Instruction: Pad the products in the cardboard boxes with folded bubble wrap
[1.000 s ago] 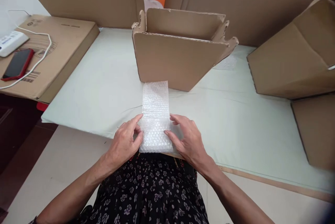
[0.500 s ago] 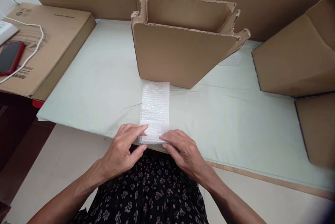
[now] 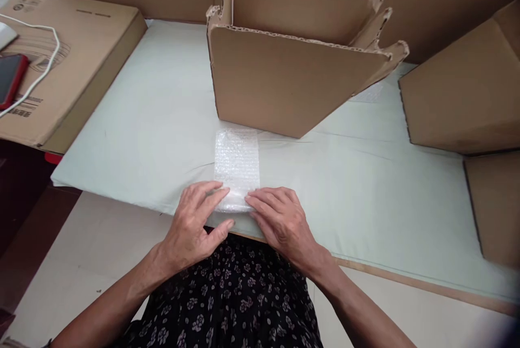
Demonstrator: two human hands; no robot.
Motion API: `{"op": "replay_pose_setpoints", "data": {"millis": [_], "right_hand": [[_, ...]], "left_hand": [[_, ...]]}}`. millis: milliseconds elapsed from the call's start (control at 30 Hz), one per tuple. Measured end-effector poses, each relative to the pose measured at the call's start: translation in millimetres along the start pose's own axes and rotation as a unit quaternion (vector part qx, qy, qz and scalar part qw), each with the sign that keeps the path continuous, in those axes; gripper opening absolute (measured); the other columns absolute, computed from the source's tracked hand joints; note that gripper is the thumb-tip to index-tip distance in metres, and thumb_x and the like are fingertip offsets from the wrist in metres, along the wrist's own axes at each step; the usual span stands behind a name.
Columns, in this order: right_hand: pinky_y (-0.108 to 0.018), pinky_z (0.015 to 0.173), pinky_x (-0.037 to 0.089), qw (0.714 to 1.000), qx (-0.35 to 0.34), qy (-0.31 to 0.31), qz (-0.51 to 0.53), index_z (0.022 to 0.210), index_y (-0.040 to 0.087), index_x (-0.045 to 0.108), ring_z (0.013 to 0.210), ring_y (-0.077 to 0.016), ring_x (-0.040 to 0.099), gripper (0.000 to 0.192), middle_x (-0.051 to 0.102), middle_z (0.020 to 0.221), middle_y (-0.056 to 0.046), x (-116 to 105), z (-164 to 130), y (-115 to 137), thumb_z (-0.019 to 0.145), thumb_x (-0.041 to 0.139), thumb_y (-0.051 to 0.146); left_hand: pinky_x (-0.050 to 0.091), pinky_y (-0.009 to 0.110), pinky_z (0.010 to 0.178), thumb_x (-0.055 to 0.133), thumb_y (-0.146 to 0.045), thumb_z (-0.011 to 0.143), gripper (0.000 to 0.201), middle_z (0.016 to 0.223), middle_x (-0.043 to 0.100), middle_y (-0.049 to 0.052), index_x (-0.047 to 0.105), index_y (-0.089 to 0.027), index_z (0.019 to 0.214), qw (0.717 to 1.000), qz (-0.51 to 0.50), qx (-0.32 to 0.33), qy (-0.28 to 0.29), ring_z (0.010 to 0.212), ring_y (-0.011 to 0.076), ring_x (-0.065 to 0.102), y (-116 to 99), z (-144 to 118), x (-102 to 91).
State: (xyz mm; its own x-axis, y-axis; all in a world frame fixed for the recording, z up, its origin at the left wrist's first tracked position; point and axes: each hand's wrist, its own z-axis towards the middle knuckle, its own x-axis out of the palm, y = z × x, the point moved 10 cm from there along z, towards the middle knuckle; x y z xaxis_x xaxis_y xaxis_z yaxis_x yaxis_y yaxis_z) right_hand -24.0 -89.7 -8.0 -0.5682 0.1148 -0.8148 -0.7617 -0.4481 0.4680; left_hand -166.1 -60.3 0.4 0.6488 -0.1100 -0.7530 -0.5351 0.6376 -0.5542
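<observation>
Table (image 3: 134,120) w/ pale cover fills most of the view. Flat carton (image 3: 77,50) far left, w/ phone (image 3: 8,79) + white cable (image 3: 38,74) on top. Open box (image 3: 292,74) stands centre-far, flaps up; can't see inside. Two more boxes at right: one far (image 3: 463,93), one near (image 3: 493,201). More cardboard along the far side.

Bubble wrap (image 3: 236,161): narrow strip flat on the cover, running from the open box's near wall toward the near table edge, far end touching or just short of the box. Near end looks doubled up into a small fold or roll under the fingers; can't tell which.

L hand (image 3: 195,223): fingers flat, spread narrow, pressing the strip's near-left corner. R hand (image 3: 278,218): same on near-right corner, fingertips on the wrap. Neither hand grips, both press down.

Progress, my read: early. Only the near end is turned over, most of the strip lies flat. Nothing seen inside the wrap.
</observation>
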Motion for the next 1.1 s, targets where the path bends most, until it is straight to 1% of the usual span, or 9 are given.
{"op": "replay_pose_setpoints", "data": {"millis": [133, 300, 500, 567, 667, 767, 867, 1000, 1100], "right_hand": [[-0.037, 0.085, 0.050, 0.993, 0.053, 0.051, 0.095, 0.122, 0.020, 0.065, 0.090, -0.0182, 0.068, 0.022, 0.076, 0.102, -0.004, 3.8, -2.0, -6.2, 0.102, 0.057, 0.024], [-0.043, 0.088, 0.049, 0.997, 0.053, -0.038, -0.030, 0.126, 0.021, 0.063, 0.108, -0.0268, 0.063, 0.028, 0.068, 0.123, -0.013, -15.1, -4.4, -0.4, 0.100, 0.058, 0.030], [-0.045, 0.087, 0.047, 0.995, 0.005, 0.026, -0.101, 0.121, 0.019, 0.066, 0.110, -0.0294, 0.062, 0.024, 0.070, 0.123, -0.014, 13.4, 13.5, 3.4, 0.100, 0.057, 0.027], [-0.042, 0.083, 0.047, 0.997, 0.028, 0.001, -0.079, 0.118, 0.019, 0.067, 0.101, -0.0262, 0.066, 0.021, 0.074, 0.115, -0.011, 11.8, 16.6, -3.8, 0.101, 0.056, 0.027], [-0.040, 0.082, 0.049, 0.996, 0.081, -0.030, 0.015, 0.119, 0.019, 0.067, 0.090, -0.0218, 0.068, 0.023, 0.077, 0.106, -0.008, 6.1, 14.2, -11.9, 0.102, 0.056, 0.031], [-0.038, 0.082, 0.052, 0.985, 0.133, -0.017, 0.109, 0.121, 0.020, 0.067, 0.088, -0.0206, 0.069, 0.026, 0.077, 0.106, -0.007, 6.7, 8.4, -9.5, 0.103, 0.055, 0.035], [-0.036, 0.081, 0.053, 0.970, 0.155, 0.039, 0.182, 0.116, 0.023, 0.069, 0.088, -0.0195, 0.069, 0.025, 0.077, 0.104, -0.005, 14.8, 3.2, -0.4, 0.104, 0.051, 0.035], [-0.039, 0.086, 0.054, 0.970, 0.176, -0.032, 0.166, 0.118, 0.023, 0.068, 0.094, -0.0209, 0.067, 0.026, 0.071, 0.112, -0.008, -7.3, -4.2, -14.0, 0.101, 0.055, 0.038], [-0.038, 0.086, 0.056, 0.956, 0.197, -0.082, 0.200, 0.132, 0.021, 0.061, 0.097, -0.0214, 0.067, 0.046, 0.067, 0.122, -0.012, -21.1, -8.6, -30.8, 0.096, 0.061, 0.049]], "left_hand": [[0.051, 0.041, 0.089, 0.059, -0.013, 0.094, 0.043, 0.105, 0.072, 0.007, 0.055, -0.023, 0.135, 0.997, -0.065, -0.021, 0.022, 0.102, 0.0237, 0.063, 2.2, -5.2, -1.0], [0.051, 0.040, 0.079, 0.057, -0.019, 0.096, 0.033, 0.092, 0.071, 0.008, 0.061, -0.016, 0.128, 0.998, -0.005, -0.058, 0.001, 0.087, 0.0232, 0.061, 19.9, 2.3, 3.0], [0.053, 0.044, 0.090, 0.062, -0.030, 0.096, 0.041, 0.108, 0.069, 0.009, 0.058, -0.020, 0.135, 0.990, -0.023, -0.130, -0.056, 0.100, 0.0251, 0.063, 40.8, -2.4, -8.8], [0.055, 0.043, 0.096, 0.064, -0.034, 0.095, 0.051, 0.121, 0.066, 0.010, 0.052, -0.023, 0.143, 0.967, -0.125, -0.207, -0.079, 0.108, 0.0237, 0.064, 52.6, -16.4, -12.1], [0.056, 0.043, 0.101, 0.064, -0.035, 0.095, 0.060, 0.135, 0.061, 0.013, 0.043, -0.023, 0.150, 0.888, -0.326, -0.315, -0.077, 0.117, 0.0238, 0.065, 60.4, -38.5, 3.9], [0.054, 0.046, 0.106, 0.067, -0.034, 0.092, 0.062, 0.139, 0.060, 0.015, 0.044, -0.021, 0.148, 0.796, -0.490, -0.352, -0.046, 0.126, 0.0270, 0.062, 47.9, -43.3, 31.8], [0.053, 0.045, 0.106, 0.073, -0.034, 0.085, 0.052, 0.129, 0.067, 0.013, 0.056, -0.019, 0.132, 0.733, -0.569, -0.370, -0.035, 0.122, 0.0274, 0.064, 37.4, -38.1, 51.2], [0.056, 0.041, 0.098, 0.076, -0.037, 0.082, 0.043, 0.118, 0.072, 0.009, 0.061, -0.020, 0.119, 0.709, -0.589, -0.385, -0.040, 0.112, 0.0252, 0.068, 33.2, -32.1, 56.8], [0.056, 0.039, 0.095, 0.074, -0.036, 0.085, 0.041, 0.115, 0.074, 0.009, 0.063, -0.020, 0.121, 0.753, -0.549, -0.363, 0.011, 0.108, 0.0252, 0.070, 23.2, -26.2, 55.7]]}}
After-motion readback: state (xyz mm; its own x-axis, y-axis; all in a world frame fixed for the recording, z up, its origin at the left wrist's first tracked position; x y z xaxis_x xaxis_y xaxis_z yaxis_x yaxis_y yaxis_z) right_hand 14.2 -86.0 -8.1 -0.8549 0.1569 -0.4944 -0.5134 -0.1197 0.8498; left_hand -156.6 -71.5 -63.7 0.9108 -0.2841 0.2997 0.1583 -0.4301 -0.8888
